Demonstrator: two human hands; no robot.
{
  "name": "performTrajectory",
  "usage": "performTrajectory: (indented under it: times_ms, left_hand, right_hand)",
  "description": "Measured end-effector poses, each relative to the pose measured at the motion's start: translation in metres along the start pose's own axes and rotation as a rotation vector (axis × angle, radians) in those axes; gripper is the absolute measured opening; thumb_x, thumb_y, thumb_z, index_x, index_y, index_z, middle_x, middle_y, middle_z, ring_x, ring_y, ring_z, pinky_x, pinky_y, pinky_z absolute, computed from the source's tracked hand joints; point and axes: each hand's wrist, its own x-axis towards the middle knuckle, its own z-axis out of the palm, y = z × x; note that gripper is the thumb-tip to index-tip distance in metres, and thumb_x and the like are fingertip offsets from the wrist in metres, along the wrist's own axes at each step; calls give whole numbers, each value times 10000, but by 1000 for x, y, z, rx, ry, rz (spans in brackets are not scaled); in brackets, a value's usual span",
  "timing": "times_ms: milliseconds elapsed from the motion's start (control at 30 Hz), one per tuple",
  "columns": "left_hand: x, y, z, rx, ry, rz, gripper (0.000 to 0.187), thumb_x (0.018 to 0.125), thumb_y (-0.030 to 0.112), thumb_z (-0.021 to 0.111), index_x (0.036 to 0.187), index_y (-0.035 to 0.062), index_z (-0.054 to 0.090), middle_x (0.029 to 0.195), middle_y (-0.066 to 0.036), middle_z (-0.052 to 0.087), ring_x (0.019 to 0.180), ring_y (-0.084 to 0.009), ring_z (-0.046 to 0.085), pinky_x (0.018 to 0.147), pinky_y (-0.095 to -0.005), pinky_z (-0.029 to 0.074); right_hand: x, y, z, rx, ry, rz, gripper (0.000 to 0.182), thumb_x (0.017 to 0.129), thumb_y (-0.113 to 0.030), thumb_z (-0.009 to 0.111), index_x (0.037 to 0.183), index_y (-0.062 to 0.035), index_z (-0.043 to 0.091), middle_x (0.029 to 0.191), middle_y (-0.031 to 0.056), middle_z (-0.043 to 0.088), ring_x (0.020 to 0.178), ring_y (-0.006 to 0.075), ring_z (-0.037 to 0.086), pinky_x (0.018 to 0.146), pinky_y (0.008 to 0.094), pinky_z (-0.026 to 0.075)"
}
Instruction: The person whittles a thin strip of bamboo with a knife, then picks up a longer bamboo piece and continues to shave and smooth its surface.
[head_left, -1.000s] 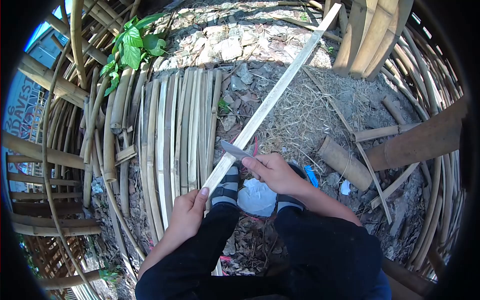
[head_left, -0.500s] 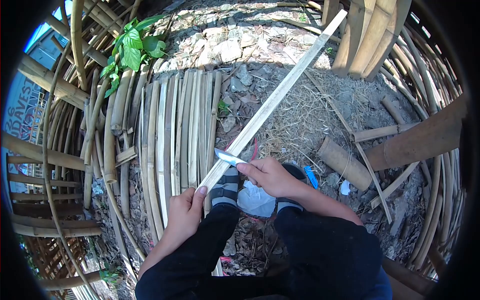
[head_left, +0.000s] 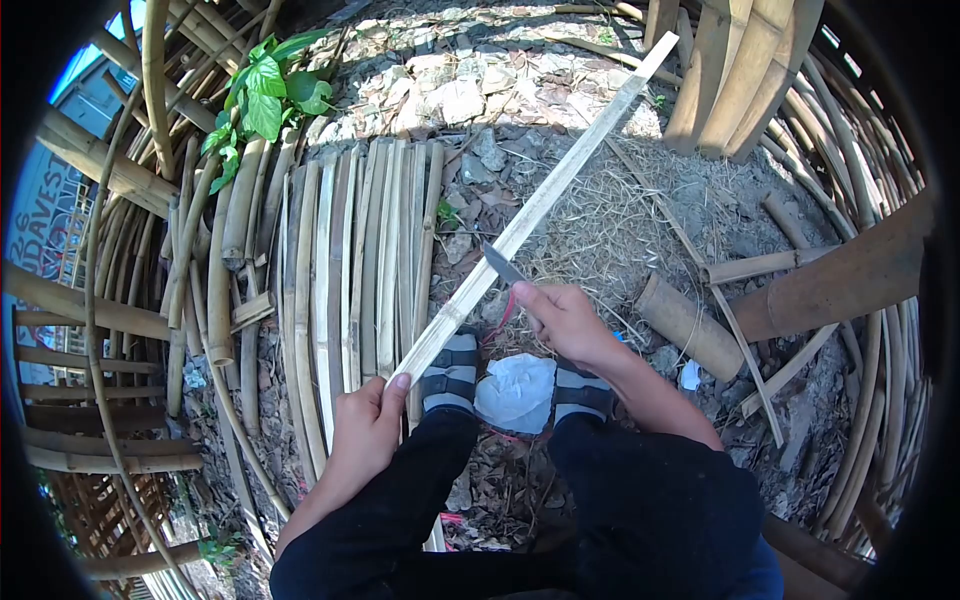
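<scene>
My left hand grips the near end of a long, pale bamboo strip, thumb on top. The strip slants away from me toward the upper right. In my right hand is a knife, its dark blade lying across the strip about midway along the length. The fingers are wrapped round the handle, which is mostly hidden. Between my sandalled feet lies a crumpled whitish sheet, below the right hand.
Many split bamboo strips lie side by side at my left. A thick bamboo piece and a large pole are on the right. Upright bamboo stakes stand at the upper right. A leafy plant grows at the upper left.
My right hand has moved the knife forward and up along the strip, away from my left hand. The strip's far end has dipped slightly lower and left. The left hand stays put.
</scene>
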Motion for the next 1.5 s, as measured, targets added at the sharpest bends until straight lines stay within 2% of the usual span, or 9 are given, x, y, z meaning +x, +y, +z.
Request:
performTrajectory:
  times_ms: [33,167,300,567,833,1167,1367,1433,1500]
  left_hand:
    - [-1,-1,-1,-29,3,-28,505,1022,332,549,698,-53,585,484,-82,499,429,-153,483,452,-354,386]
    - [1,-2,-3,-31,-16,-41,494,1023,334,549,718,-52,599,492,-54,482,445,-109,448,446,-328,369]
    - [2,-1,2,-56,-38,-65,474,1018,339,565,721,-28,606,492,-21,453,460,-84,425,443,-311,346]
    - [-2,2,-2,-41,-23,-56,481,1009,338,584,697,-29,582,480,-25,451,437,-90,411,423,-321,329]
    - [-1,0,-2,-38,-22,-53,483,1004,336,594,694,-34,586,473,-32,452,437,-92,413,423,-323,331]
    - [-3,-8,-6,-22,-45,-99,511,1001,366,593,682,-34,589,480,-21,442,452,-93,398,434,-329,335]
    - [4,-18,-3,-346,-279,-296,544,1016,426,548,635,38,566,527,31,448,470,-67,382,452,-276,317]
    - [3,-17,-4,-361,-288,-321,543,1020,426,542,630,48,560,528,33,446,467,-65,375,452,-268,310]
    - [3,-15,-5,-382,-298,-339,542,1023,425,536,624,58,555,528,35,443,463,-62,369,452,-259,302]
  right_hand:
    - [5,0,-12,126,109,79,580,1007,-470,539,631,-29,574,524,-1,462,493,105,453,484,303,371]
    - [9,1,-41,97,141,83,572,1013,-475,522,653,-36,586,536,-5,468,497,103,454,481,289,367]
    - [-19,-12,25,-107,-173,-119,588,1013,-472,518,659,-10,600,534,29,501,502,123,479,495,321,390]
    - [-4,3,22,-109,-98,-126,608,1015,-467,509,639,4,595,519,42,503,486,129,473,505,333,404]
    - [-11,4,34,-88,-228,-84,620,1014,-494,501,618,-23,579,520,26,488,510,122,465,519,337,393]
    - [5,11,7,-17,-8,-24,612,1013,-492,512,618,-28,567,516,13,462,497,98,443,492,314,375]
    - [-22,-12,37,-156,-269,-121,572,1028,-463,501,641,-44,546,543,-13,466,508,78,434,484,287,369]
    - [-17,-2,40,-157,-258,-125,566,1025,-458,508,652,-37,567,541,-14,474,512,83,448,492,293,380]
    - [-11,-1,31,-173,-146,-145,612,1004,-494,519,667,9,607,520,72,490,503,166,478,529,366,407]
